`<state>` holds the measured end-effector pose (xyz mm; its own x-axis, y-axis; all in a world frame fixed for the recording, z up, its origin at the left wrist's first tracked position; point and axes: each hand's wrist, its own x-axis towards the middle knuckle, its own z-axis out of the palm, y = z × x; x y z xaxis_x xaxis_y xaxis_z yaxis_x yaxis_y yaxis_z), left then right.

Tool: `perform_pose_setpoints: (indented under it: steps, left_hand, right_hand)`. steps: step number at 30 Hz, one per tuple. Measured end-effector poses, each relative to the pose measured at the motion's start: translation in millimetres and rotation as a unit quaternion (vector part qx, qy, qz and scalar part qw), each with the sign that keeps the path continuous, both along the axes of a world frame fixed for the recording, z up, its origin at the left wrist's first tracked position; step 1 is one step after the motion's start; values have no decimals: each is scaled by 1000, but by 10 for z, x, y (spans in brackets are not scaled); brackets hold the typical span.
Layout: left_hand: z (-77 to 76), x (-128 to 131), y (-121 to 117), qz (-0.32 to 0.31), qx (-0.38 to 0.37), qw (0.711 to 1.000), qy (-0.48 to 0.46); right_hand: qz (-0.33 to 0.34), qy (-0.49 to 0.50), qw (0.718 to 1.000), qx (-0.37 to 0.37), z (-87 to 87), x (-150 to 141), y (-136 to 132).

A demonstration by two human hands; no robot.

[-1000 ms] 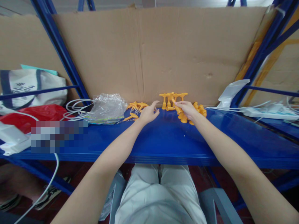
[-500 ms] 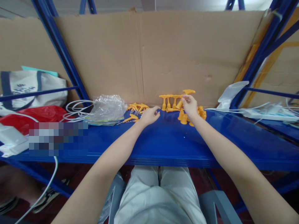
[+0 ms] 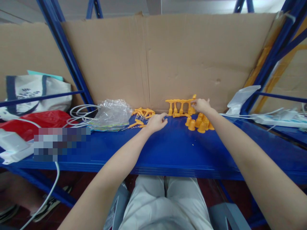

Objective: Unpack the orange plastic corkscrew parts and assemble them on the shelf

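At the right end of a row of upright yellow corkscrews (image 3: 176, 101), my right hand (image 3: 201, 105) has its fingers closed on another yellow corkscrew (image 3: 194, 96), which stands beside the row. Another corkscrew (image 3: 178, 115) lies on its side in front of the row. Just below my right wrist stand several yellow cup-shaped bases (image 3: 201, 127). My left hand (image 3: 158, 122) rests low over the shelf with fingers loosely bent and apart, nothing visible in them. To its left lie several yellow T-handles (image 3: 137, 123) with metal spirals.
A blue metal shelf (image 3: 168, 150) carries everything, with a cardboard panel (image 3: 182, 57) behind. Clear plastic bags (image 3: 112, 115) and coiled white cable (image 3: 82, 115) lie left. A red bag (image 3: 48, 121) sits farther left, and a white power strip (image 3: 280, 119) lies right.
My right hand has moved right and lowered the corkscrew from in the air to the row's right end. My left hand keeps its place by the T-handles.
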<state>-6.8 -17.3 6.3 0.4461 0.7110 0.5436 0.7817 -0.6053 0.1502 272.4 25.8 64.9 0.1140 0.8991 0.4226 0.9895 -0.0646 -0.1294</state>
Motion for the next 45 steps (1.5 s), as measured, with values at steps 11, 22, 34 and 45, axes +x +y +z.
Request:
perform_pose_setpoints:
  steps: [11, 22, 34, 45]
  left_hand:
    - [11, 26, -18, -12, -17, 1000, 21]
    - [-20, 42, 6, -34, -31, 999, 8]
    - [-44, 41, 31, -40, -32, 999, 3]
    - [2, -23, 49, 63, 1, 997, 41]
  right_hand:
    - [-64, -30, 987, -144, -111, 204, 390]
    - [-50, -43, 987, -143, -248, 341, 527]
    - [-1, -31, 989, -141, -109, 452, 545]
    - [-81, 16, 989, -122, 70, 532, 152]
